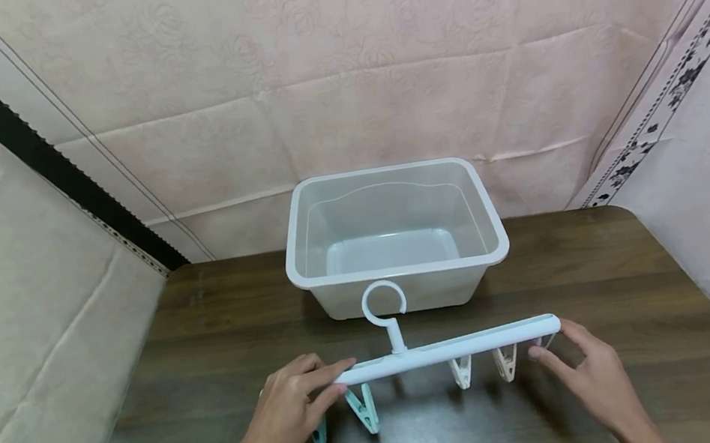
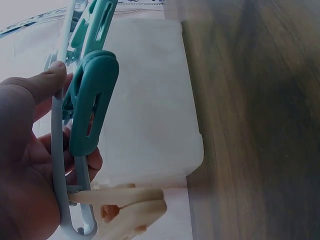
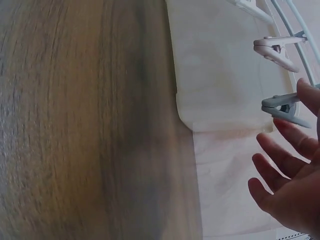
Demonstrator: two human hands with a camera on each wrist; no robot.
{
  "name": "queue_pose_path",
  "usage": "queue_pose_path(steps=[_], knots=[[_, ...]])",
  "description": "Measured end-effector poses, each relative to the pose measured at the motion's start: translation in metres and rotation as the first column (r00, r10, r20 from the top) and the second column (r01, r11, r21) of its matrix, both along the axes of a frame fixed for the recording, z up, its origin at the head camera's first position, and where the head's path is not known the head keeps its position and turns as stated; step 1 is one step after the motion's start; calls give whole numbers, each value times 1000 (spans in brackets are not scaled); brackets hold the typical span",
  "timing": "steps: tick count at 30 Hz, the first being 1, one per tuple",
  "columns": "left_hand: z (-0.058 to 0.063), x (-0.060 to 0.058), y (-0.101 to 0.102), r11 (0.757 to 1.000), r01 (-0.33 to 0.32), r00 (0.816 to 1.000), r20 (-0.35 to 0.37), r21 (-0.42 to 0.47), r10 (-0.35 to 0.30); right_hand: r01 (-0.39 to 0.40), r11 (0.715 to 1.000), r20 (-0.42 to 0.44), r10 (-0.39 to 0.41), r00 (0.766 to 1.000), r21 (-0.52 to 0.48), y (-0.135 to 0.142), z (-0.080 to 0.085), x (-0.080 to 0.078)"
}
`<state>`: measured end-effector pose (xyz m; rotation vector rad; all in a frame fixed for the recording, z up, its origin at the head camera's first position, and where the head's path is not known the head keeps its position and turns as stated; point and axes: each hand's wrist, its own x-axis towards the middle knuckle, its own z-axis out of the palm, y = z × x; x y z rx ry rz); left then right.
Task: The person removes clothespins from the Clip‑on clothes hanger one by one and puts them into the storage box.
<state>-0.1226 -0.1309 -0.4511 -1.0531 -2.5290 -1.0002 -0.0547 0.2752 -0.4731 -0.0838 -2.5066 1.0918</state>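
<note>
Wooden table [image 1: 623, 290], open-topped gray bin [image 1: 442, 286] behind white hanger [image 1: 448, 350]

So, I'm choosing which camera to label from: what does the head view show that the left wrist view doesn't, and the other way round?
Only the head view shows the white hook, the right hand and the inside of the tub.

Only the left wrist view shows the tan clip at one end of the hanger.

Both show the left hand holding the hanger, two teal clips, the tub's outer wall and the wooden table.
</note>
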Motion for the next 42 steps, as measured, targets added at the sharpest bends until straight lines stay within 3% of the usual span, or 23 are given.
queue_pose_path(steps=[5,11,18,27,42], knots=[[0,1,0,1000,4,1000,6,10,-4,-34,996,47,38,998,-82,2,-1,2],[2,1,0,1000,11,1000,12,25,-11,-84,986,28,89,996,-147,2,0,1],[3,0,0,1000,-1,1000,-7,18,2,-152,979,29,157,987,-139,4,2,0],[3,0,1,1000,-2,1000,4,9,2,-161,979,-24,159,987,-127,4,0,1],[2,0,0,1000,-4,1000,1,0,4,-270,954,-81,261,962,-131,7,6,1]])
